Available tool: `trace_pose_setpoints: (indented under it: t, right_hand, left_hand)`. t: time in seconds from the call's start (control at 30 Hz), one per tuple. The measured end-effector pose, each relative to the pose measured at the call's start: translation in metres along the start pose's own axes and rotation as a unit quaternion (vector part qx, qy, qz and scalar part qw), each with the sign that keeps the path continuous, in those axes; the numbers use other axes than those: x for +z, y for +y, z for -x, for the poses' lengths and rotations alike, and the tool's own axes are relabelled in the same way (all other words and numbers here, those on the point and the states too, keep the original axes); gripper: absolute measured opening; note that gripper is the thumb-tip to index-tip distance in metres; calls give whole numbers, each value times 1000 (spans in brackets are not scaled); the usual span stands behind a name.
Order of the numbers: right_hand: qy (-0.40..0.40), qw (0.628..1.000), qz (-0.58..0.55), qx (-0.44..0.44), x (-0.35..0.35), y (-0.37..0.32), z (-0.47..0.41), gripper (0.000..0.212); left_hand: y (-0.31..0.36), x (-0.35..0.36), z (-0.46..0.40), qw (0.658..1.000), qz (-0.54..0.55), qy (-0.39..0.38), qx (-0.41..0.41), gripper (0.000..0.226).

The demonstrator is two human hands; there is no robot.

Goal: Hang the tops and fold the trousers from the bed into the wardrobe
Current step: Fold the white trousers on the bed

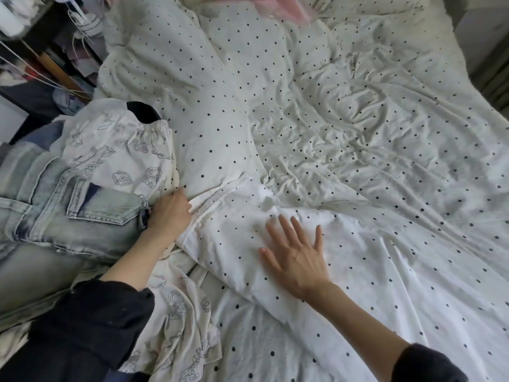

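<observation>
A pile of clothes lies at the left edge of the bed. Light washed jeans [68, 213] lie on top at the left. A white garment with a grey flower print [118, 161] is bunched behind them and trails toward the front. My left hand [168, 216] reaches under this pile with its fingers tucked beneath the printed cloth, so its grip is hidden. My right hand [297, 255] rests flat with spread fingers on the white polka-dot duvet [358, 150]. A black item [141, 111] pokes out behind the printed garment.
The rumpled dotted duvet covers the whole bed. A pink cloth [275, 6] lies at the far end. Dark shelves [41, 67] crammed with items stand beside the bed at the upper left. A grey wall or panel [484, 31] is at the upper right.
</observation>
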State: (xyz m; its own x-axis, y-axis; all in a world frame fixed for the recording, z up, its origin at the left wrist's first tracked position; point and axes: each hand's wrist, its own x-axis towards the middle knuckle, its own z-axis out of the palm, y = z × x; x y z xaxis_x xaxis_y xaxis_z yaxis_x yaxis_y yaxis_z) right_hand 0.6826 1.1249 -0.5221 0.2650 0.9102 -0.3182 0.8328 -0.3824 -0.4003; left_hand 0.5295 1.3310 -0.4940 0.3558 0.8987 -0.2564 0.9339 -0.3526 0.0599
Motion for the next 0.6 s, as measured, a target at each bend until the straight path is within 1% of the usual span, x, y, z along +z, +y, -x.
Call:
trace_pose_setpoints:
  t: [0.07,0.1,0.17,0.2,0.23,0.37,0.43,0.5,0.53,0.57,0.6]
  right_hand:
    - [-5,1000,-1,-25,4,-11,3,81]
    - [-13,999,-3,-40,9,-16,4,78]
    - [-36,997,4,-69,20,-24,6,77]
    - [-45,996,17,-77,25,-24,5,78]
    - [-50,995,32,-81,28,-24,4,80]
    - [-57,993,65,-78,31,-22,1,79]
    - [-51,995,43,-76,29,-22,2,79]
    - [-21,997,-1,-72,25,-18,11,86]
    - [-4,998,-26,-65,22,-14,18,93]
    - [19,996,-60,-57,19,-9,28,97]
    - [46,993,-101,-46,16,-3,38,96]
  left_hand:
    - [-10,2,-2,994,108,-22,14,13]
    - [-13,1,0,988,147,-43,11,17]
    - [-14,-1,5,980,177,-89,3,41]
    - [-13,0,6,979,178,-101,0,48]
    - [-10,1,8,978,183,-102,-3,49]
    - [4,-1,17,971,231,-58,-2,29]
    - [12,-9,24,967,253,-38,5,24]
    - [24,-19,35,968,249,-14,14,29]
    - [31,-25,42,973,228,3,35,33]
    - [40,-30,49,977,199,26,70,38]
    - [50,-34,57,978,166,44,118,40]
